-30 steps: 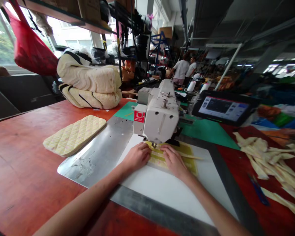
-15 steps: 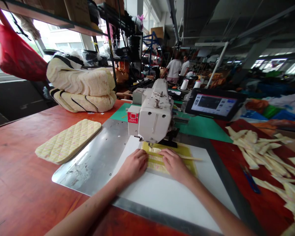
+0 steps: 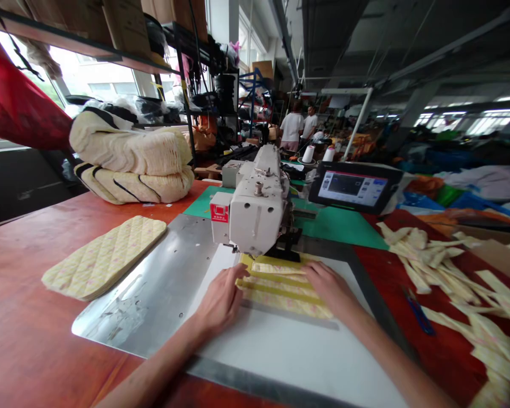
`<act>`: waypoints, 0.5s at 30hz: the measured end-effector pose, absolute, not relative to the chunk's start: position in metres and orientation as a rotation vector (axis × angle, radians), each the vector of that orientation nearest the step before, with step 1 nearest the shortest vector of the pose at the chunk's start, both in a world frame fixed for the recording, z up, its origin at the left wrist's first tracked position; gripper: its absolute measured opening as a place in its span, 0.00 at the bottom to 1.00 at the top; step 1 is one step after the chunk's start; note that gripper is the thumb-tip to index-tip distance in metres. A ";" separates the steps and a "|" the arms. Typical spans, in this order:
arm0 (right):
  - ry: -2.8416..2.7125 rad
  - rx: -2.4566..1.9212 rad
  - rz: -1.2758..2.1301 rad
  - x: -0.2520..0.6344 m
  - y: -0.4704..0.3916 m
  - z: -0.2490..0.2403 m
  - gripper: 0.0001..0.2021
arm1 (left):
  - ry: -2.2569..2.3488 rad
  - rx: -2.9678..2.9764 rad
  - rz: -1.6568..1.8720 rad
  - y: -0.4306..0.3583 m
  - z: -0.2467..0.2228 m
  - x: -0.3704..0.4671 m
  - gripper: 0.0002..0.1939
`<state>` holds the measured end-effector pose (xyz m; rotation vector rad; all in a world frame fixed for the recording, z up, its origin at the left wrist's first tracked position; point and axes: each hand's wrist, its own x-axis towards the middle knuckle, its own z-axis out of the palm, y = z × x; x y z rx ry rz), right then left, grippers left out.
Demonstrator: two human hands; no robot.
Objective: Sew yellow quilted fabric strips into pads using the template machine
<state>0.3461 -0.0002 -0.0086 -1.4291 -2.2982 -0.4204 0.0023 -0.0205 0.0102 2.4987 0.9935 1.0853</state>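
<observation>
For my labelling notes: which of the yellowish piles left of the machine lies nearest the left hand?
The flat quilted stack; the upper bundle and lower bundle sit farther back, one atop the other.

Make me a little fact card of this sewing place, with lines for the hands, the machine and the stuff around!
Left hand: at the yellow template's left edge
Right hand: at the template's right side
Grip: hard to tell
On the template: pale patterned strips
Machine: white sewing machine, just beyond the template
Screen: lit, right of the machine
Left side: quilted cloth pieces
Right side: loose cloth strips, blue-handled tool
Far back: two people in white tops
</observation>
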 end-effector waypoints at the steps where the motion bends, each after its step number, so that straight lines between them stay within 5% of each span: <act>1: -2.320 -1.437 -0.503 0.352 -0.004 -0.006 0.15 | 0.964 2.496 1.096 -0.028 0.016 0.001 0.23; 7: -2.358 -1.339 -0.725 0.348 -0.031 0.009 0.25 | 0.848 2.489 0.828 -0.069 0.046 0.003 0.33; 12: -2.323 -0.999 -0.410 0.292 -0.044 0.016 0.22 | 0.865 2.461 1.002 -0.055 0.044 0.016 0.11; 15: -2.174 -0.918 -0.018 0.250 -0.040 0.023 0.16 | 0.813 2.481 1.112 -0.039 0.039 0.019 0.11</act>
